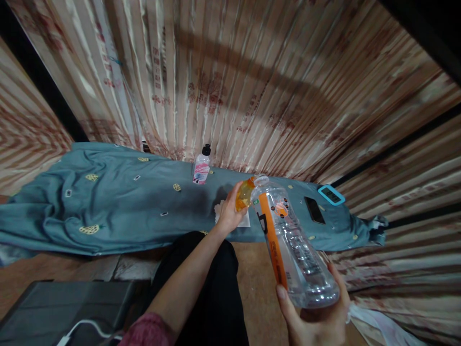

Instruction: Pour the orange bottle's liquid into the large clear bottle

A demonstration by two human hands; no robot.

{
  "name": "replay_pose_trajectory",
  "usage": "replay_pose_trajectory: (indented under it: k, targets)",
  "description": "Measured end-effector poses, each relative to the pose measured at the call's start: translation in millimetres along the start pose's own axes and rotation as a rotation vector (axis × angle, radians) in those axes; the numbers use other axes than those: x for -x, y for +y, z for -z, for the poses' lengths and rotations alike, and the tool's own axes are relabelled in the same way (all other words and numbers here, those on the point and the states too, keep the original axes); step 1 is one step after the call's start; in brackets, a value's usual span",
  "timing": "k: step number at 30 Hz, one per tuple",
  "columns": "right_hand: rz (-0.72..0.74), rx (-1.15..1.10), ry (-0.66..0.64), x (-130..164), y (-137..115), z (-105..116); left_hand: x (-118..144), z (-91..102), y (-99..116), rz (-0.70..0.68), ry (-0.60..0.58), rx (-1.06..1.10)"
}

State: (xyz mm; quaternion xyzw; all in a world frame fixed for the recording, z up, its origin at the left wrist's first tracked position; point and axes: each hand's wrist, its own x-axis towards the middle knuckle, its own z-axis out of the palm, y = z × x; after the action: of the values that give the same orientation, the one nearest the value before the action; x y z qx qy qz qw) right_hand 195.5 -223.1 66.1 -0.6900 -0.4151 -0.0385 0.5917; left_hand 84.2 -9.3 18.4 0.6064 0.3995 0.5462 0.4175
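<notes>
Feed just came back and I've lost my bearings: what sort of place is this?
Probably a bedroom or curtained bunk: a blue bedsheet spread along striped curtains, a phone lying on it.

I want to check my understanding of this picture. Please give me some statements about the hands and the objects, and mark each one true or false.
1. The right hand holds the clear plastic bottle by its base. True.
2. The left hand holds a blue cap. False: the cap is orange.
3. The small pink-labelled bottle lies flat. False: it stands upright on the blue-green cloth.
4. A dark phone lies on the cloth. True.
</notes>
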Motion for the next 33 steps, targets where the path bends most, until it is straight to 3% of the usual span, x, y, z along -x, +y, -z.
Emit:
replay_pose_trajectory:
  k: [4, 11, 16, 33]
  targets:
    - [0.062, 0.03, -0.001, -2, 9, 2, 0, -0.5, 0, -0.013, -0.005, 0.011]
    - [-0.015, 0.059, -0.002, 1, -17, -2, -1, -1.8, -3, -0.013, -0.011, 0.007]
    - [0.016, 0.081, -0.003, 1, -18, -1, 0, -0.7, -3, -0.011, -0.008, -0.001]
    - [-0.092, 0.043, 0.019, -2, -38, -6, -1, -1.1, -1, -0.005, -0.001, 0.01]
